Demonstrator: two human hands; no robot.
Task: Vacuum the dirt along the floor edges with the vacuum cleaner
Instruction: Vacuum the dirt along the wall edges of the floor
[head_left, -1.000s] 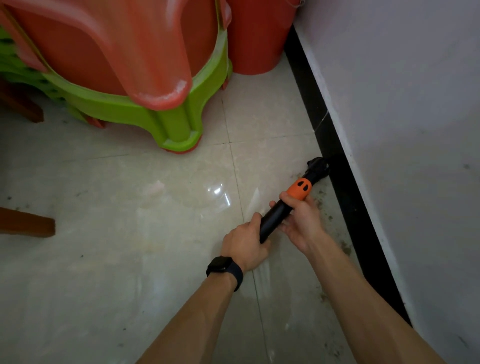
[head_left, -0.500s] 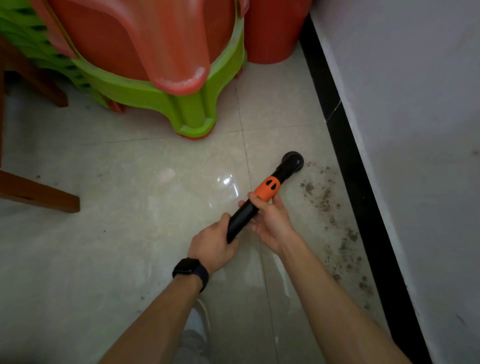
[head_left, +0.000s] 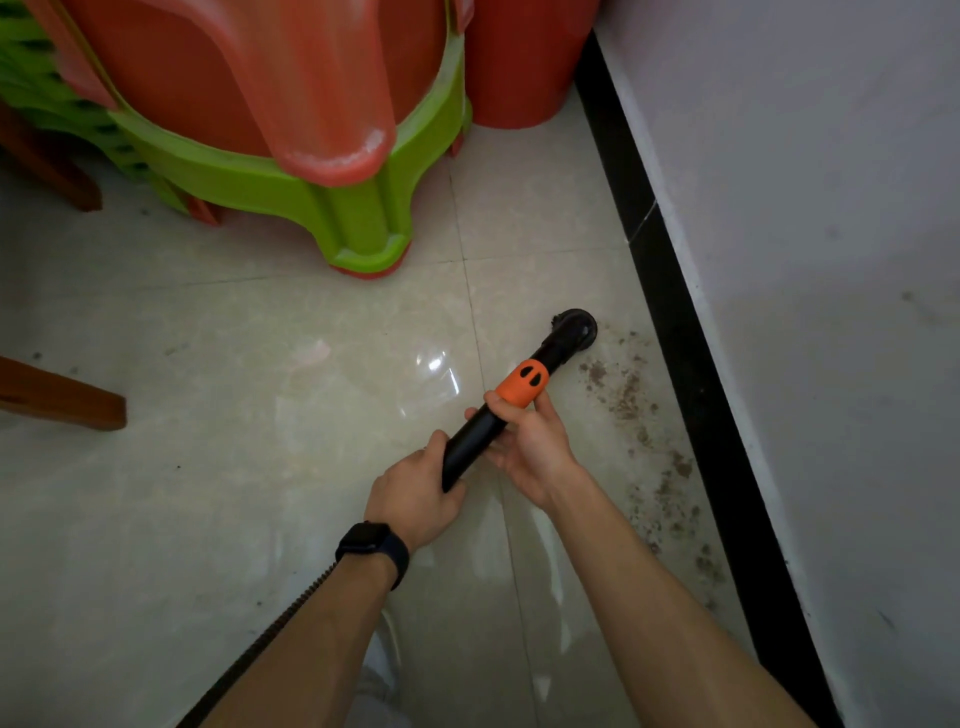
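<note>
The left hand (head_left: 415, 493) clenched the near end of the vacuum cleaner (head_left: 478, 436), fingers curled round its black tube. The right hand (head_left: 530, 447) grasped the same tube farther along, just behind the orange collar (head_left: 522, 382), thumb on top and fingers wrapped beneath. The tube slanted away to the right, its round nozzle (head_left: 574, 330) down at the tiled floor (head_left: 260, 415) beside a scatter of dirt (head_left: 623, 400). That dirt lay along the black skirting (head_left: 691, 364) under the white wall (head_left: 805, 260). Stacked green and red stools (head_left: 311, 156) stood beyond. A dark watch (head_left: 374, 551) sat on the left wrist, a ribbed hose (head_left: 291, 613) trailing below the forearm.
</note>
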